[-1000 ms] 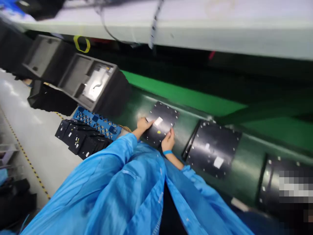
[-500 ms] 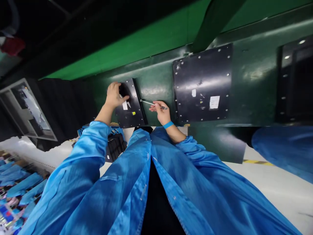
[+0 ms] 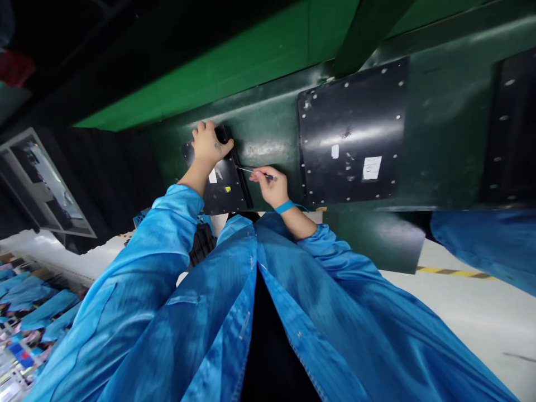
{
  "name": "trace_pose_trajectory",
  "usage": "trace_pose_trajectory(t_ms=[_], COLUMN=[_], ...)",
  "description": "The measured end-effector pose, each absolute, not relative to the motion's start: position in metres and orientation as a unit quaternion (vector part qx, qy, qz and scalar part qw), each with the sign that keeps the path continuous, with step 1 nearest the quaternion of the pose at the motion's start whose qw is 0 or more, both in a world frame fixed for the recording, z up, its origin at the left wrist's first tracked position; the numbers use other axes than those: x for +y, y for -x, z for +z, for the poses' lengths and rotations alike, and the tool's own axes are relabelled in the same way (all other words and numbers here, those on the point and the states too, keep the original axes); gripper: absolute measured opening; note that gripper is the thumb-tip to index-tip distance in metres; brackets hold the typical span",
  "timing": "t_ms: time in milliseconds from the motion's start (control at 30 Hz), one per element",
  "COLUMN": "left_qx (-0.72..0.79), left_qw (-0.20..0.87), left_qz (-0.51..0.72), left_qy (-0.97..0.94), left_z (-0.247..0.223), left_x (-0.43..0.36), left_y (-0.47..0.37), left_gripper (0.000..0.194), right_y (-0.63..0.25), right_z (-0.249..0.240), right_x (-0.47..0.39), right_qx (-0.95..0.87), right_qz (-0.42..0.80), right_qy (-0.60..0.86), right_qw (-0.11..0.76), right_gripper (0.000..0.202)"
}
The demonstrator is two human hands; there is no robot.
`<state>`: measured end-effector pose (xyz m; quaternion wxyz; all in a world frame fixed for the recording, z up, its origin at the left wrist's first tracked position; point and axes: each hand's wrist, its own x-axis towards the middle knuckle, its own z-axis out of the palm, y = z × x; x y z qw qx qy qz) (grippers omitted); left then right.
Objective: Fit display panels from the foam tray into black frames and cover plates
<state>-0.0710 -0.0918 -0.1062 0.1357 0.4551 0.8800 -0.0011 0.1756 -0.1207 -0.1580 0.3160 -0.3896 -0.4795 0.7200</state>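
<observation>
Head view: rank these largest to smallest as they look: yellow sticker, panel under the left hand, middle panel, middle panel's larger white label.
1. Middle panel
2. Smaller panel, partly covered by the left hand
3. Larger white label on the middle panel
4. Yellow sticker

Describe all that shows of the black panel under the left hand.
The black panel is flat and roughly four-sided, with a dull sheen like plastic or coated metal. Small pale dots mark its border; a white label and yellow sticker sit on its face. It lies on the green work surface, near the wearer. The left hand spreads over its far part, hiding some. The right hand's slim tool points at its right edge; contact is unclear.
</observation>
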Motion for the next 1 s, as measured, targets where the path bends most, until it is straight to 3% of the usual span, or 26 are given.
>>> trace_pose_trajectory(t_ms=[100,200,300,433,533,700,833,1000], left_qx=[0.874,0.866,0.855,0.821,0.862,0.954,0.951,0.919], left_qw=[0.14,0.136,0.121,0.023,0.002,0.186,0.177,0.214], left_qz=[0.028,0.057,0.114,0.28,0.285,0.154,0.226,0.311], left_qy=[-0.464,-0.477,-0.491,-0.497,-0.42,-0.175,-0.119,-0.116], left_z=[-0.084,-0.041,0.003,0.025,0.021,-0.025,-0.052,-0.045], left_x=[-0.091,-0.094,-0.097,-0.1,-0.144,-0.254,-0.274,-0.253], left_y=[0.076,0.065,0.032,0.019,0.034,0.009,-0.007,0.028], left_gripper=[0.053,0.041,0.045,0.05,0.048,0.052,0.047,0.027], right_y=[-0.178,-0.181,-0.186,-0.208,-0.228,-0.227,-0.195,-0.158], right_z=[-0.138,-0.117,-0.089,-0.053,-0.036,-0.041,-0.041,-0.021], right_x=[-0.122,-0.132,-0.147,-0.136,-0.109,-0.101,-0.123,-0.138], right_qx=[-0.568,-0.574,-0.573,-0.652,-0.741,-0.789,-0.798,-0.833], right_qz=[0.675,0.719,0.751,0.645,0.529,0.413,0.403,0.358], right_qy=[0.365,0.305,0.259,0.344,0.386,0.449,0.447,0.422], right_qw=[0.298,0.248,0.203,0.2,0.149,0.07,0.044,-0.01], right_gripper=[0.054,0.057,0.061,0.055,0.049,0.03,0.023,0.016])
